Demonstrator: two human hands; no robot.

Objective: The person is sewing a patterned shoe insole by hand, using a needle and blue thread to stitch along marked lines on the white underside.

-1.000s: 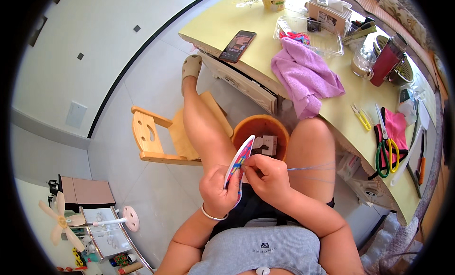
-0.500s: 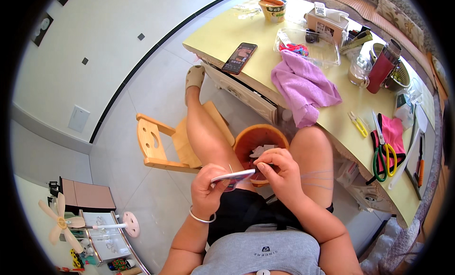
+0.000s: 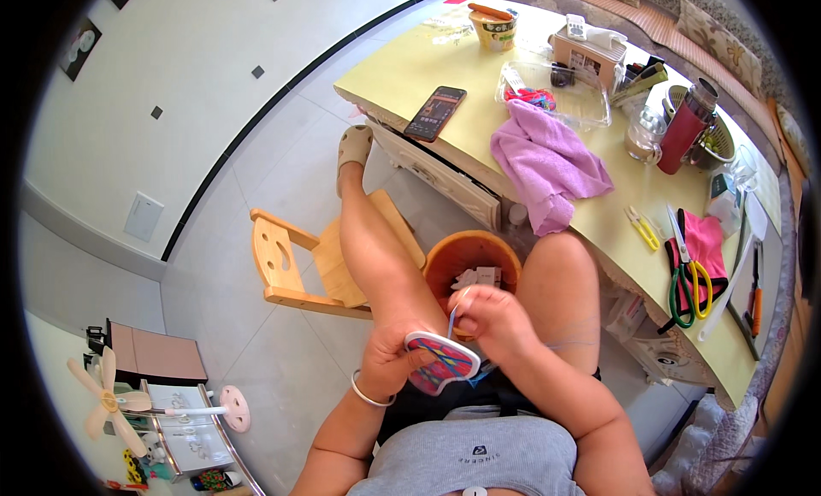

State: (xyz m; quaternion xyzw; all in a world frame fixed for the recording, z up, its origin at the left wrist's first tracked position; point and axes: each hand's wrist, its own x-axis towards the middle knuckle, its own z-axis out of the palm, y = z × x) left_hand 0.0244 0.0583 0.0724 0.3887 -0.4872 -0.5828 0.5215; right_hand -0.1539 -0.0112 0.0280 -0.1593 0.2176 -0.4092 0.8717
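Observation:
My left hand (image 3: 392, 352) is closed round an insole (image 3: 443, 366) with a white rim and a pink, blue and red pattern, its thumb lying across the patterned face. The insole is tilted, that face turned up toward me. Just above its far edge, the fingertips of my right hand (image 3: 498, 321) pinch a blue thread (image 3: 451, 325), which runs down taut to the insole. More blue strands show below the right hand. Whether a needle is between those fingers cannot be made out.
Beyond my hands, an orange bucket (image 3: 436, 258) with pale scraps stands between my legs. A small wooden chair (image 3: 329, 256) is at the left. On the yellow table (image 3: 376, 81) lie a phone (image 3: 435, 114), a purple cloth (image 3: 547, 167), scissors (image 3: 680, 278) and yellow snips (image 3: 643, 228).
The insole has turned from nearly edge-on to showing its patterned face, and sits lower. My right hand has drawn back slightly, with blue thread now stretched between it and the insole.

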